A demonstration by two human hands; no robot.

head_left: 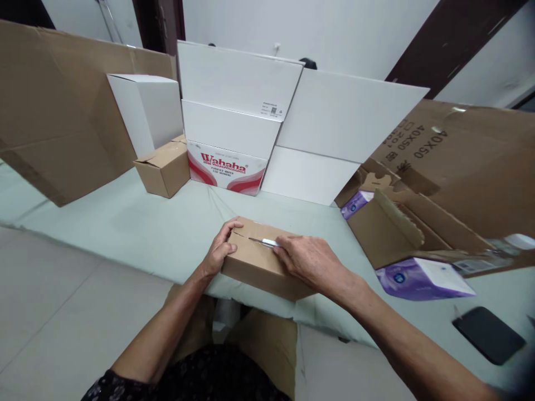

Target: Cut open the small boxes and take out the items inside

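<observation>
A closed brown cardboard box (261,277) lies at the table's near edge in front of me. My left hand (221,248) grips the box's left end, thumb on top and fingers around the far corner. Between the fingers of my right hand (307,256) is a utility knife (267,242) with a white handle. Its blade points left and lies over the box's top, in line with a short slit near the left end. Part of the top lies hidden under my right hand.
Behind stand white carton panels (351,117) and a Wahaha carton (228,170). A smaller brown box (167,170) is at the left. Purple packs (418,278), an opened cardboard box (384,228) and a black phone-like slab (488,334) lie at the right on the pale green cloth (108,223).
</observation>
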